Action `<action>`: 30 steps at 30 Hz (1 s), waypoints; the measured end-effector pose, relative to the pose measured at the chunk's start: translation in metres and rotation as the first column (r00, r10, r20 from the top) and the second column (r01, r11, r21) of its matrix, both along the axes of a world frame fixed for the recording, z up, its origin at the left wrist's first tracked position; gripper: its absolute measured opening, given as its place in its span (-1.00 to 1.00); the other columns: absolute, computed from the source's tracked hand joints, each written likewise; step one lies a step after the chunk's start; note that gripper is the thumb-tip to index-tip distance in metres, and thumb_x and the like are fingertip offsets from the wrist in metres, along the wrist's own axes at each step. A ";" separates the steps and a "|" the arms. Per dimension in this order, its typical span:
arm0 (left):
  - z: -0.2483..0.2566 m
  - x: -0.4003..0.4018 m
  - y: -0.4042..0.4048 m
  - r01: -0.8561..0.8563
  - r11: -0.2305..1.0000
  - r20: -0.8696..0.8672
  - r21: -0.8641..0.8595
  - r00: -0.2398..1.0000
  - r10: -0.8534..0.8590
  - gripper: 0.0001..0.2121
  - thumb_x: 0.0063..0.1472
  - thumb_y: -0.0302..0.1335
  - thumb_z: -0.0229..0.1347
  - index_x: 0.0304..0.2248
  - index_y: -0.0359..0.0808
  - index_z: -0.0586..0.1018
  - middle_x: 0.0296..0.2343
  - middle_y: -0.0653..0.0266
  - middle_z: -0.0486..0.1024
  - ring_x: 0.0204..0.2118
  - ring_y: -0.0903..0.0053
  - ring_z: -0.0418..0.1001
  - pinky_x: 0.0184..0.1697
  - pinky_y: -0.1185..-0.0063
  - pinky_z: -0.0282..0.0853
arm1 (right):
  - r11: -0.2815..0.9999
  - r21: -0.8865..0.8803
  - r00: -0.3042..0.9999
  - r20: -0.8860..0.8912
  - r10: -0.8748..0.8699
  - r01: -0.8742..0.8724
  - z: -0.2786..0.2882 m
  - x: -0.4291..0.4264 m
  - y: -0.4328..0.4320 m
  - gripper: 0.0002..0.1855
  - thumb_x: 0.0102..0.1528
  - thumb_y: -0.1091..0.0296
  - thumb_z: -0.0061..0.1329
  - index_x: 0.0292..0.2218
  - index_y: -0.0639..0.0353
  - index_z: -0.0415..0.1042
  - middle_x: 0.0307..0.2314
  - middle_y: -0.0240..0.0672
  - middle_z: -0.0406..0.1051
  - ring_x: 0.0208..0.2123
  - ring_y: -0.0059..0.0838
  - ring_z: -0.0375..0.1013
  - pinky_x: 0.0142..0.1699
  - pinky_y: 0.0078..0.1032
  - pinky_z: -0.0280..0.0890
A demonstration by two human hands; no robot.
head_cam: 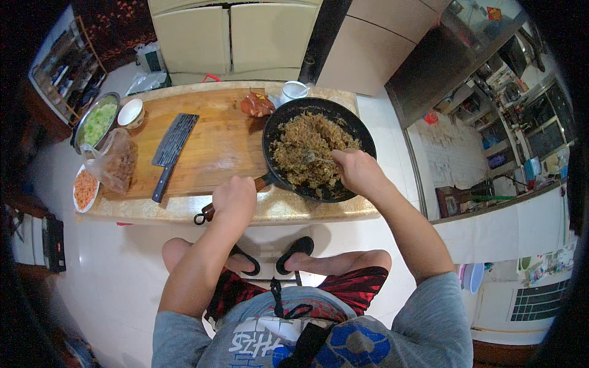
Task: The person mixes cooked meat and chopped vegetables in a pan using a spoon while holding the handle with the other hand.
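Note:
My left hand (234,198) is closed around the wooden handle (263,182) of a black frying pan (366,133). The pan stands at the right of the table, filled with a brown, shredded-looking food mixture (303,133). Over the pan's right side, my right hand (359,169) grips a metal spoon or fork (317,158), whose head is in the mixture. Left of the pan lies a wooden cutting board (221,138), with a dark-bladed cleaver (176,140) on it. A reddish-brown plastic packet (256,105) touches or nearly touches the pan's upper left rim.
At the table's left are a metal bowl of chopped green vegetable (99,122), a small white bowl (131,113), a clear bag of brown food (115,161) and a white plate of chopped orange food (86,188). A white cup (294,91) stands behind the pan.

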State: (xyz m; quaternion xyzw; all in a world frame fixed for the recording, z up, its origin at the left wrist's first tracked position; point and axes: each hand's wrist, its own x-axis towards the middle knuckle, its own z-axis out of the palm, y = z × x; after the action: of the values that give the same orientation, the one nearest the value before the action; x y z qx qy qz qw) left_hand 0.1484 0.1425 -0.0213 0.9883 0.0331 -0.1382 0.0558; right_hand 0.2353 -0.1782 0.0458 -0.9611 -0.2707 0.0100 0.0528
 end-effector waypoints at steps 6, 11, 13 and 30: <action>-0.002 0.002 -0.001 0.016 1.000 0.033 0.023 0.999 -0.016 -0.78 0.48 -0.42 0.10 -0.09 -0.23 0.77 -0.16 0.03 0.78 -0.06 0.09 0.79 -0.03 0.21 0.71 | 0.940 -0.187 0.957 0.002 -0.291 0.286 0.019 -0.003 -0.022 -0.61 0.26 0.37 0.05 0.09 -0.09 0.63 -0.22 0.06 0.71 -0.14 0.15 0.74 -0.03 0.10 0.61; -0.005 -0.002 0.003 0.023 0.997 0.042 0.070 0.999 -0.026 -0.75 0.53 -0.41 0.05 -0.08 -0.21 0.79 -0.15 0.06 0.79 -0.05 0.12 0.79 -0.03 0.24 0.72 | 0.943 -0.143 0.953 -0.001 -0.304 0.300 0.040 -0.018 -0.008 -0.83 0.32 0.36 0.03 -0.09 -0.01 0.59 -0.33 -0.09 0.71 -0.22 0.14 0.71 -0.13 0.08 0.57; -0.008 0.001 0.000 0.045 0.998 0.047 0.047 0.998 -0.048 -0.74 0.54 -0.41 0.04 -0.07 -0.21 0.79 -0.13 0.05 0.78 -0.04 0.12 0.78 -0.01 0.22 0.71 | 0.962 -0.126 0.970 0.007 -0.242 0.241 0.009 -0.008 -0.002 -0.79 0.30 0.37 0.04 -0.05 0.03 0.60 -0.30 -0.04 0.71 -0.19 0.16 0.71 -0.09 0.07 0.58; -0.001 -0.002 0.002 0.005 0.998 0.002 0.067 1.000 -0.005 -0.80 0.45 -0.45 0.13 -0.08 -0.25 0.77 -0.12 -0.03 0.76 -0.04 0.07 0.78 -0.03 0.19 0.71 | 0.983 -0.057 0.969 -0.171 -0.180 0.173 0.008 0.003 -0.005 -0.72 0.23 0.47 0.09 -0.04 0.17 0.69 -0.15 0.20 0.69 -0.04 0.17 0.71 0.07 0.09 0.60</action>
State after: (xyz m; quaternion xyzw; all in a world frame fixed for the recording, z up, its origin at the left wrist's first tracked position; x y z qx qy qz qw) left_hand 0.1468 0.1447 -0.0225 0.9898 0.0352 -0.1361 0.0225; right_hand 0.2384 -0.1831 0.0541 -0.9777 -0.1781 0.0955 0.0573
